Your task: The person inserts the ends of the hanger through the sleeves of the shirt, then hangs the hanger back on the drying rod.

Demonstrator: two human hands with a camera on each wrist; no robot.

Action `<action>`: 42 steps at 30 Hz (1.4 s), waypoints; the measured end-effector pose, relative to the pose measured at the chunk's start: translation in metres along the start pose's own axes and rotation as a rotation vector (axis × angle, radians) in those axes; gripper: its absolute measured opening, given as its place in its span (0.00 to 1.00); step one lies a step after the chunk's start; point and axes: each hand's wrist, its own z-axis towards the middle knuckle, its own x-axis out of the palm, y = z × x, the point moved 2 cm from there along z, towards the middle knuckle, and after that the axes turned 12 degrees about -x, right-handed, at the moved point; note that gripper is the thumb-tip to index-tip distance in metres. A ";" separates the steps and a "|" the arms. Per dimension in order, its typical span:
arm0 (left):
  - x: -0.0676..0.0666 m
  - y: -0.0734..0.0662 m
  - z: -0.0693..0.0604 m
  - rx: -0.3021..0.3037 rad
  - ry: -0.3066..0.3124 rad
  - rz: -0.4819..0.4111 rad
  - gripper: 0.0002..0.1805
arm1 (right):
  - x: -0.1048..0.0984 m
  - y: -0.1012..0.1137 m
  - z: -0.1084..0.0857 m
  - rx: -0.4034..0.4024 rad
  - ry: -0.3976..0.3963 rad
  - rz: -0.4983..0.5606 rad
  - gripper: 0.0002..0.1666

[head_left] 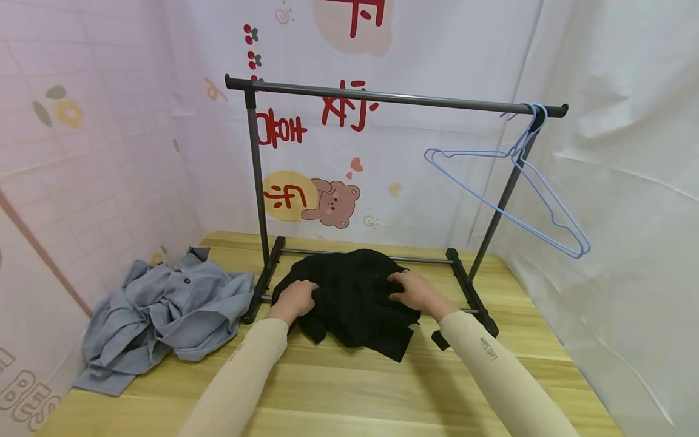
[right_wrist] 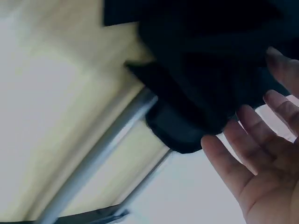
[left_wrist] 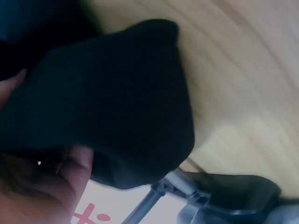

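Note:
A crumpled black garment (head_left: 355, 303) lies on the table across the base of the clothes rack; its exact kind cannot be made out. At its left side my left hand (head_left: 297, 300) grips the cloth. In the left wrist view a fold of the black garment (left_wrist: 126, 102) runs between the thumb and the fingers (left_wrist: 79, 172). On the right, my right hand (head_left: 417, 292) is at the garment's edge with fingers loosely bent. The right wrist view shows the right hand (right_wrist: 261, 154) with its fingers spread beside the black cloth (right_wrist: 196, 93), holding nothing.
A grey-blue buttoned shirt (head_left: 185, 303) lies crumpled on the left of the wooden table (head_left: 349, 394). The dark metal clothes rack (head_left: 382, 97) stands behind the garment. Blue wire hangers (head_left: 537, 109) hang at its right end. Printed white cloth (head_left: 218, 164) walls enclose the table.

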 end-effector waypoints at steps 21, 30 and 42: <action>-0.015 -0.011 -0.010 0.132 -0.402 -0.260 0.27 | 0.026 -0.014 -0.011 0.178 -0.137 0.125 0.34; 0.008 -0.037 -0.032 0.292 -0.153 0.118 0.37 | 0.025 -0.012 -0.009 0.185 -0.134 0.269 0.26; 0.025 -0.022 -0.008 0.277 -0.278 0.168 0.09 | 0.037 -0.020 -0.012 -0.041 -0.092 0.080 0.37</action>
